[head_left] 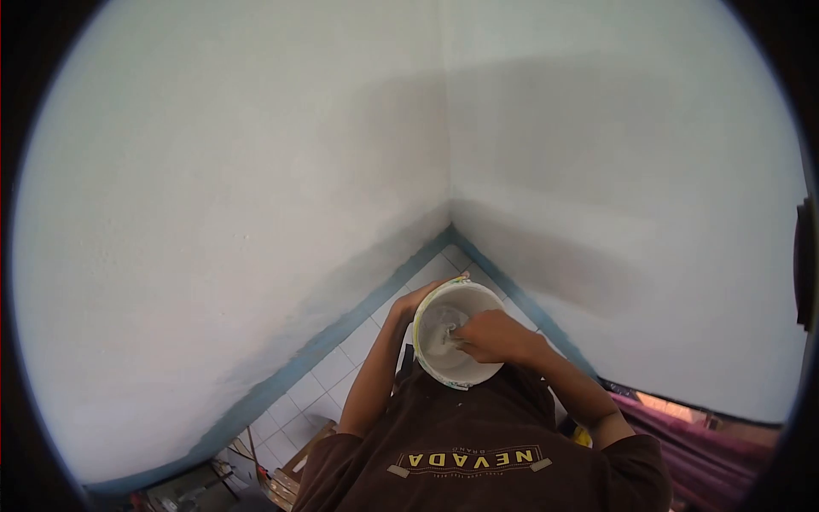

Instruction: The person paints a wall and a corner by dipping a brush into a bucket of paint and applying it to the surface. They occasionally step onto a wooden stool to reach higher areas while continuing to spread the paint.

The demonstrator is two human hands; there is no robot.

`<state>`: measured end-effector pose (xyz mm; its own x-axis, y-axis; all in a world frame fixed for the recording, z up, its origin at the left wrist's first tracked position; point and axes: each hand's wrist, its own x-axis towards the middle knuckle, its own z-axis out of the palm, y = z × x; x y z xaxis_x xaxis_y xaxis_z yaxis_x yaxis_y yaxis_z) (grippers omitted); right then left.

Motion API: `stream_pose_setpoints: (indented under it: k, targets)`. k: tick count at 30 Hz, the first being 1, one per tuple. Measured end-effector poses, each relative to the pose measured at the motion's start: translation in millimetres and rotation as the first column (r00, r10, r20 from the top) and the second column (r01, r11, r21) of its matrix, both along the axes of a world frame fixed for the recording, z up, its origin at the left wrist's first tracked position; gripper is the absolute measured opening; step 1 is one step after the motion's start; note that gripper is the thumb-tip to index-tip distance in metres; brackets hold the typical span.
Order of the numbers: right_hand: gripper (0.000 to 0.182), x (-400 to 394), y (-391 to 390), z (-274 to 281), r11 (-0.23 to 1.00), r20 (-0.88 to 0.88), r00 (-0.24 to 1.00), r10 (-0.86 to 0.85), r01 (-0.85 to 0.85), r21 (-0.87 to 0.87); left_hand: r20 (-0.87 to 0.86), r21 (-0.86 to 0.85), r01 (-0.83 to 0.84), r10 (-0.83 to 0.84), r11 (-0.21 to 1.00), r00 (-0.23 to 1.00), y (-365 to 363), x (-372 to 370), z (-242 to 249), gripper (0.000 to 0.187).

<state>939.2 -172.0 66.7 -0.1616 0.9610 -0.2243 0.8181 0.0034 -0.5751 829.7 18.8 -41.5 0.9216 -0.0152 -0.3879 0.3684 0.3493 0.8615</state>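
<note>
A white plastic bucket [461, 294] is in front of my brown shirt, its opening turned up toward me. My left hand [420, 295] holds the bucket from its left side, fingers at the outer wall near the rim. Inside the bucket sits a pale, greyish-white substance [437, 346]. My right hand [488, 336] reaches over the right rim into the bucket with its fingers closed; I cannot tell what is in them. A small whitish piece shows at its fingertips, close over the pale substance.
Two white walls [213, 171] meet in a corner ahead, with a blue painted band [341, 327] along the bottom. White floor tiles [328, 369] lie below. A wooden piece of furniture [286, 478] stands at lower left; purple cloth [665, 435] hangs at lower right.
</note>
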Motion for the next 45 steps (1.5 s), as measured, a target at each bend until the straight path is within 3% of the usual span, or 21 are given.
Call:
stream_pose_setpoints:
  k: [2,4,8,10,11,13,17,19,20,22,23,25,26,28,32,34,36,37,40,42,45]
  targets:
    - [0.022,35,8,12,0.995,-0.075,0.993,0.093,-0.091,0.036,-0.016,-0.049,-0.098,0.098,0.994,0.995,8,0,-30,0.051]
    - [0.023,57,13,25,0.998,-0.175,0.984,0.023,-0.033,-0.056,-0.046,-0.106,-0.199,0.195,0.974,0.98,9,-6,-35,0.049]
    - [0.024,89,10,48,0.969,-0.393,0.915,-0.09,-0.011,-0.249,-0.098,-0.203,-0.35,0.336,0.915,0.937,-4,-2,28,0.042]
    - [0.024,101,9,46,0.919,-0.637,0.726,-0.259,-0.018,-0.394,-0.143,-0.172,-0.444,0.424,0.879,0.894,-5,-6,26,0.038]
    - [0.024,102,7,43,0.918,-0.645,0.721,-0.254,-0.03,-0.395,-0.154,-0.168,-0.453,0.431,0.875,0.889,-5,-15,27,0.038]
    - [0.022,115,4,24,0.935,-0.783,0.532,-0.322,0.048,-0.352,-0.165,-0.216,-0.48,0.453,0.85,0.876,-2,-23,24,0.038]
    - [0.024,118,47,23,0.951,-0.84,0.454,-0.298,0.214,-0.222,-0.152,-0.337,-0.466,0.442,0.818,0.884,34,-39,20,0.038]
    - [0.026,115,58,23,0.831,-0.862,0.317,-0.395,0.525,-0.187,-0.119,-0.399,-0.434,0.424,0.808,0.898,29,-30,15,0.038]
    - [0.026,118,68,14,0.821,-0.854,0.328,-0.405,0.542,-0.181,-0.103,-0.412,-0.413,0.408,0.812,0.907,29,-24,10,0.038]
    - [0.023,126,90,-15,0.694,-0.828,0.306,-0.469,0.708,-0.132,-0.326,-0.34,-0.356,0.245,0.87,0.913,31,-20,7,0.049]
    - [0.023,143,112,-37,0.692,-0.828,0.32,-0.46,0.714,-0.109,-0.305,-0.337,-0.344,0.245,0.876,0.92,39,-13,-4,0.049]
    - [0.021,157,139,-64,0.58,-0.635,0.404,-0.659,0.81,-0.086,0.056,-0.002,-0.211,0.211,0.977,0.976,42,-22,-21,0.065]
    - [0.021,155,146,-56,0.578,-0.637,0.409,-0.653,0.813,-0.071,0.069,0.006,-0.208,0.207,0.978,0.976,45,-25,-20,0.065]
    - [0.027,153,153,-38,0.54,-0.601,0.359,-0.714,0.829,-0.147,-0.09,-0.187,-0.143,0.128,0.972,0.988,45,-29,-19,0.074]
    - [0.027,136,130,56,0.583,-0.633,0.505,-0.587,0.806,0.103,0.064,0.049,-0.219,0.216,0.974,0.974,20,-56,-18,0.067]
    - [0.026,123,110,119,0.592,-0.678,0.522,-0.517,0.79,0.157,-0.178,-0.186,-0.251,0.218,0.95,0.959,12,-56,25,0.054]
    - [0.026,129,127,149,0.557,-0.775,0.41,-0.481,0.826,0.091,-0.204,-0.2,-0.302,0.262,0.932,0.943,25,-37,37,0.049]
    - [0.027,132,128,148,0.588,-0.788,0.443,-0.427,0.798,0.131,-0.202,-0.162,-0.374,0.341,0.913,0.918,22,-36,43,0.046]
    - [0.028,135,137,80,0.551,-0.793,0.464,-0.395,0.81,0.2,-0.228,-0.192,-0.395,0.35,0.899,0.908,19,-38,47,0.046]
    - [0.035,145,151,-18,0.586,-0.709,0.548,-0.444,0.776,0.233,-0.227,-0.24,-0.404,0.354,0.883,0.908,19,-40,32,0.048]
    - [0.042,139,148,-118,0.63,-0.399,0.579,-0.711,0.777,0.004,-0.221,-0.265,-0.459,0.41,0.848,0.885,12,-43,29,0.049]
